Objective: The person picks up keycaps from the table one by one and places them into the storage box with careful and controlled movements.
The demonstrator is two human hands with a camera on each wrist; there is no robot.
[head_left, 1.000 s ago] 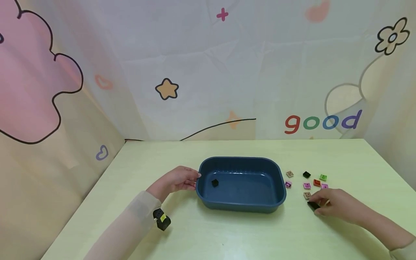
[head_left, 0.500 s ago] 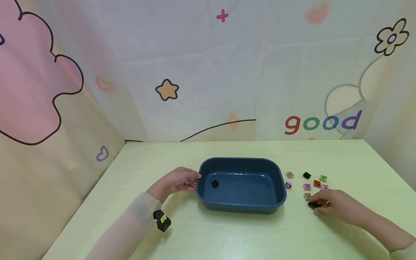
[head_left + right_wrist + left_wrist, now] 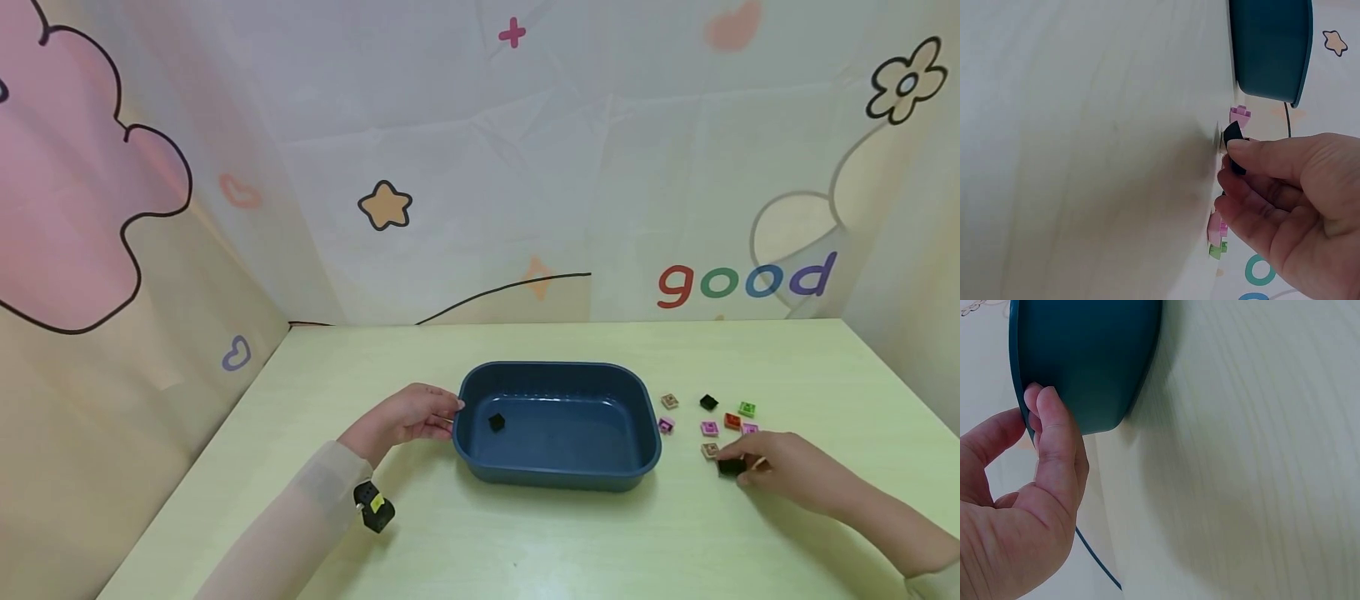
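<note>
In the head view, my left hand [image 3: 416,414] grips the left end of a dark blue plastic tub [image 3: 555,478]. The left wrist view shows the thumb and fingers pinching its rim [image 3: 1017,356]. My right hand [image 3: 783,469] pinches a black toy brick [image 3: 731,468] between thumb and fingers, right of the tub. In the right wrist view, the black brick [image 3: 1234,134] is tilted, close to the table. Beside that hand lie a tan brick [image 3: 709,450], a pink brick [image 3: 709,428] and a red brick [image 3: 732,421]. Inside the tub, a small black brick [image 3: 497,422] lies near the left wall.
Farther back on the table are another tan brick [image 3: 670,401], a black brick [image 3: 708,402], a green brick [image 3: 747,409] and a pink brick [image 3: 666,426]. One more pink brick [image 3: 750,429] is partly behind my right hand. A printed curtain [image 3: 480,167] stands behind the table.
My right hand has shifted slightly right and up, turning the black brick so that more of its face shows. The left hand and tub have stayed in place.
</note>
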